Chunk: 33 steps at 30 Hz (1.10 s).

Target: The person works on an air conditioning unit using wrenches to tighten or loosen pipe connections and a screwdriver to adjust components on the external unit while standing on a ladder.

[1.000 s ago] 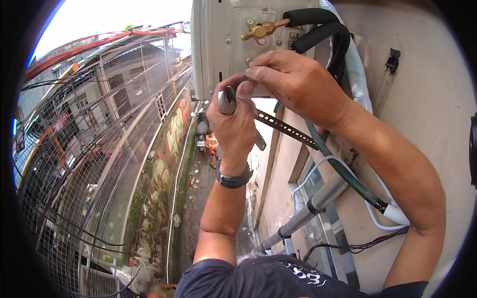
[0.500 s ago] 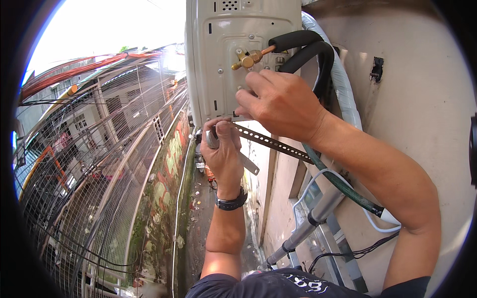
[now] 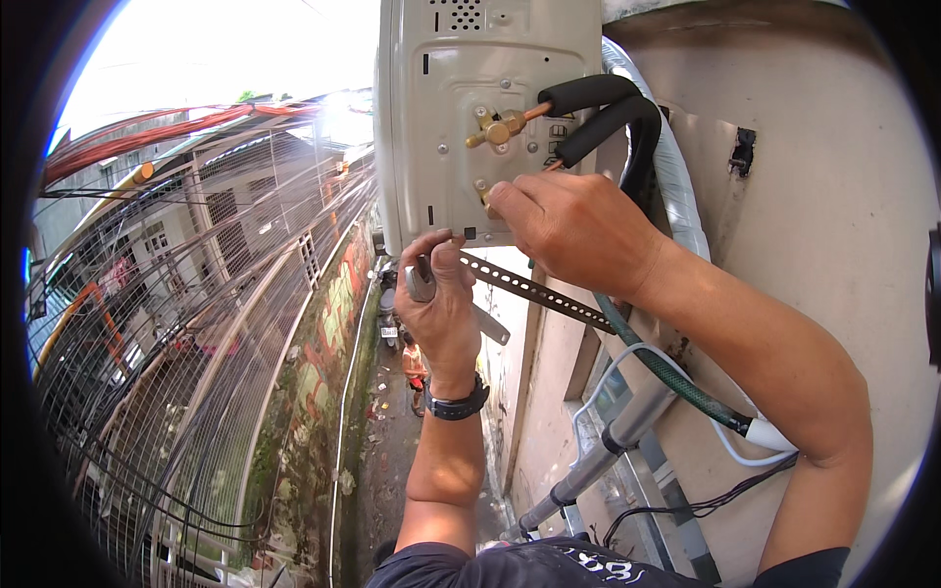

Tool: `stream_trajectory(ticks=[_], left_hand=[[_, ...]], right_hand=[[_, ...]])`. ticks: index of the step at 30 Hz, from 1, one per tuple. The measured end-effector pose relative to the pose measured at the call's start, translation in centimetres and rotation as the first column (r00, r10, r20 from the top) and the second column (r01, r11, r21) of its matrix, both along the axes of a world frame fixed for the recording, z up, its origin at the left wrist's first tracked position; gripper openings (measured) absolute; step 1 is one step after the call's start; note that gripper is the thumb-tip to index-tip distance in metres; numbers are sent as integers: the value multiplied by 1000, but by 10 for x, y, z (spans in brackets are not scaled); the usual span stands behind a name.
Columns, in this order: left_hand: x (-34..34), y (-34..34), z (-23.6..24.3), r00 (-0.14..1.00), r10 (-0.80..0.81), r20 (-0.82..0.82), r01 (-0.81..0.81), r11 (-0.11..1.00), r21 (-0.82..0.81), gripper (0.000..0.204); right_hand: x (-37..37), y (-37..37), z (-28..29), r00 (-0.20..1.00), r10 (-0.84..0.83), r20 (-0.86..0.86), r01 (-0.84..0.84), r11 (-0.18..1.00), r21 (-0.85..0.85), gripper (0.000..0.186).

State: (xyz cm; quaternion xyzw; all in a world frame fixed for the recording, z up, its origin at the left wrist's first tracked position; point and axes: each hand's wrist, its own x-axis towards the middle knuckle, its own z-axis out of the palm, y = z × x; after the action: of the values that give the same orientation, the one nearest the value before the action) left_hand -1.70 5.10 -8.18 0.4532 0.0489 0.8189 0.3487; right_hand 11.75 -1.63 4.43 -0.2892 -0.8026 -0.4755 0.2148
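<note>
An outdoor air conditioner unit (image 3: 461,78) hangs in front of me, with an upper brass valve (image 3: 502,129) joined to a copper pipe in black foam insulation (image 3: 593,90). Below it, my right hand (image 3: 588,230) is closed in a pinch at a brass flare nut on the lower valve (image 3: 482,186); the fingers hide most of the fitting. A second insulated pipe (image 3: 613,132) runs in behind that hand. My left hand (image 3: 439,314) is wrapped round an adjustable wrench (image 3: 492,327), its fingertips near the unit's bottom edge.
A perforated metal bracket (image 3: 534,288) slants under the unit towards the wall. A green braided hose (image 3: 667,367), a ladder (image 3: 627,426) and a wrapped silver pipe (image 3: 676,181) are at the right. Tangled cables (image 3: 196,343) fill the left. Far below, a person (image 3: 414,365) stands in the alley.
My right hand has shifted slightly, baring part of the lower valve and the copper pipe behind. The view has moved a little. More of the person below shows. The left hand keeps its grip.
</note>
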Motion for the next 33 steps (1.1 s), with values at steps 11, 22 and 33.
stream_trajectory(ticks=[11,22,33], left_hand=[[-8,-10,34,996,87,-18,-87,996,-1,35],[-14,-16,74,982,105,-158,-108,994,-16,26],[-10,1,93,919,347,-189,-325,936,135,20]], right_hand=[[6,-14,-7,968,-74,-238,23,977,-211,35],[2,-19,7,982,-33,-188,20,997,-71,18],[-16,-3,51,994,113,-10,-106,957,272,22]])
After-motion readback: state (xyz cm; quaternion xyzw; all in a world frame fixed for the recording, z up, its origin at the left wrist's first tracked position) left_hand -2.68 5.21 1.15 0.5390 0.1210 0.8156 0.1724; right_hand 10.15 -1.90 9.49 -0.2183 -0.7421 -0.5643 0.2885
